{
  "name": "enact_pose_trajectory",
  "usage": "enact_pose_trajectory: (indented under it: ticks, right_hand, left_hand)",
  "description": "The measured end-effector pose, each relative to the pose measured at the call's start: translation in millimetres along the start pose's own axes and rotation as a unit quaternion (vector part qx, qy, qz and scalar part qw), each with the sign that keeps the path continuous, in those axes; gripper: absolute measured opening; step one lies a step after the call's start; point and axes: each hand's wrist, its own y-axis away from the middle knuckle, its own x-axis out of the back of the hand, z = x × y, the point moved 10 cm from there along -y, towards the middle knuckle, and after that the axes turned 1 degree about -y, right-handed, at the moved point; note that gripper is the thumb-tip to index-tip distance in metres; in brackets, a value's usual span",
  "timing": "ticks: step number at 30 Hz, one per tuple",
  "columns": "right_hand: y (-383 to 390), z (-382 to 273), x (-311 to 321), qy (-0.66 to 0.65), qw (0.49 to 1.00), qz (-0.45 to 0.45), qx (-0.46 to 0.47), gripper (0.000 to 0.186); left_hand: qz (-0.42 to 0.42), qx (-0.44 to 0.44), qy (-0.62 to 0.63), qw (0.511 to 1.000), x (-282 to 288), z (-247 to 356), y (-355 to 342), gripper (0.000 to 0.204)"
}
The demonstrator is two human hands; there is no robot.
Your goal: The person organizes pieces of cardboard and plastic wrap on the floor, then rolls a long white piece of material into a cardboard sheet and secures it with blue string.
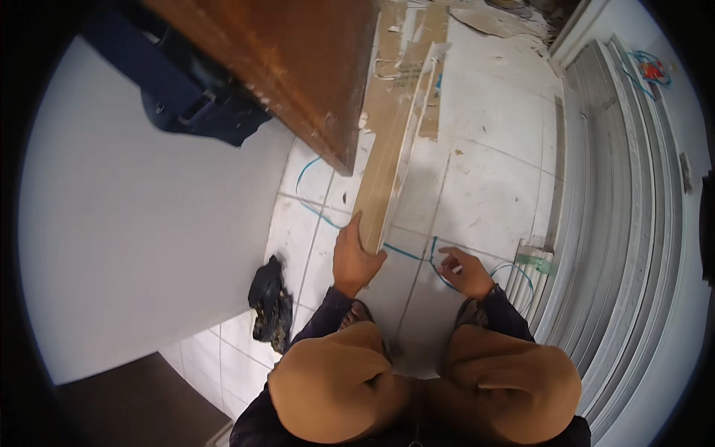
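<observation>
I am crouched over a white tiled floor (491, 186), my knees in tan trousers at the bottom of the view. My left hand (353, 259) grips the near end of a long, narrow wooden plank (391, 149) with a white edge, which runs away from me along the floor. My right hand (468, 273) hovers just above the tiles beside the plank, fingers loosely curled and apart, holding nothing that I can see. A thin blue cable (417, 257) snakes across the floor under and between both hands.
A brown wooden door (298, 67) hangs over the plank's left side. A white wall (149, 223) fills the left. A crumpled black bag (269, 302) lies by the wall. Stacked white profile strips (618, 208) line the right, and cardboard scraps (402, 59) lie farther ahead.
</observation>
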Motion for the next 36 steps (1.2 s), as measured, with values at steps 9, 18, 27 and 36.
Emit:
enact_pose_trajectory:
  ticks: [9,18,27,36]
  right_hand:
    - [-125.1,9.6,-41.2,-0.31,0.945,0.012,-0.106,0.063]
    - [-138.4,-3.3,-95.4,-0.528,0.842,0.007,-0.109,0.05]
    - [-68.5,23.9,-182.9,-0.466,0.866,-0.034,-0.177,0.035]
    - [-131.0,26.8,-128.3,-0.082,0.947,-0.221,-0.22,0.049]
  left_hand:
    - [0.042,-0.016,-0.091,0.995,65.3,-12.9,141.8,0.092]
    - [-0.019,0.048,-0.148,0.988,86.1,-45.1,236.8,0.089]
    - [-0.098,0.101,-0.149,0.979,126.4,-107.8,330.0,0.1]
    - [-0.103,0.123,-0.132,0.978,81.5,-139.6,313.0,0.104]
